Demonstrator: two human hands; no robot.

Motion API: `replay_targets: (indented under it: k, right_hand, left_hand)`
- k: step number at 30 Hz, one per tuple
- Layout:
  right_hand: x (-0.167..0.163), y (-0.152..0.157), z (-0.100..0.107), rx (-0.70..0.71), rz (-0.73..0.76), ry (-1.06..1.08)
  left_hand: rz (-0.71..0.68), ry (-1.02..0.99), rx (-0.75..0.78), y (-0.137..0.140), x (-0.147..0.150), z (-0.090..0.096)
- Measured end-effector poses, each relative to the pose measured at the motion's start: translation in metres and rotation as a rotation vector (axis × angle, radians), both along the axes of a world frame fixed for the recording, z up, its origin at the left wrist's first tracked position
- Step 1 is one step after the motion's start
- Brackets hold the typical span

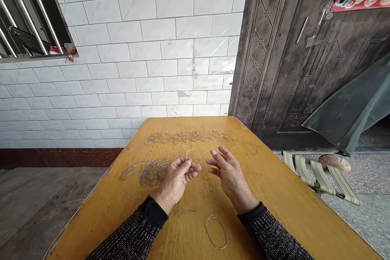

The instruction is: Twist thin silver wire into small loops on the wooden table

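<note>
Between the thumb and fingers of my left hand (pixel 180 174) is a thin wire ring (pixel 200 158), its curve standing up above the fingertips. Just to the right, my right hand (pixel 227 170) is held with fingers apart and nothing visible in it. A single wire loop (pixel 207 231) lies on the wooden table near me, between my forearms. Left of my left hand is a tangled heap of wire pieces (pixel 149 174). Farther back, a row of wire rings (pixel 189 136) stretches across the table.
The yellow-brown table (pixel 274 211) reaches to a white tiled wall (pixel 146 48). A lone bent wire (pixel 251 147) lies at its right. Beyond the right edge are a dark metal door (pixel 280 69), a hanging grey-green curtain (pixel 350 105) and a striped-strap stool (pixel 319 176). A barred window (pixel 30 12) is upper left.
</note>
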State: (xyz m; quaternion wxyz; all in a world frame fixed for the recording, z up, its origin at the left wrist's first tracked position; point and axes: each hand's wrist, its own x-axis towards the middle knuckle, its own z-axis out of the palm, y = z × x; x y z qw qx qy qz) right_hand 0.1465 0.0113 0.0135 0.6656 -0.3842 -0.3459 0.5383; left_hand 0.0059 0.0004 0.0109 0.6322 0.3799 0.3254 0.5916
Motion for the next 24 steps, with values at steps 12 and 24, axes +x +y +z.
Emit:
replay_targets:
  k: [12, 24]
  right_hand:
    - [-0.006, -0.006, 0.005, 0.11, 0.238, -0.27]
    - [-0.005, 0.002, -0.006, 0.151, 0.346, -0.464]
  left_hand:
    - [0.213, 0.93, 0.658, 0.009, -0.007, -0.015]
    - [0.204, 0.718, 0.521, 0.006, -0.004, -0.007]
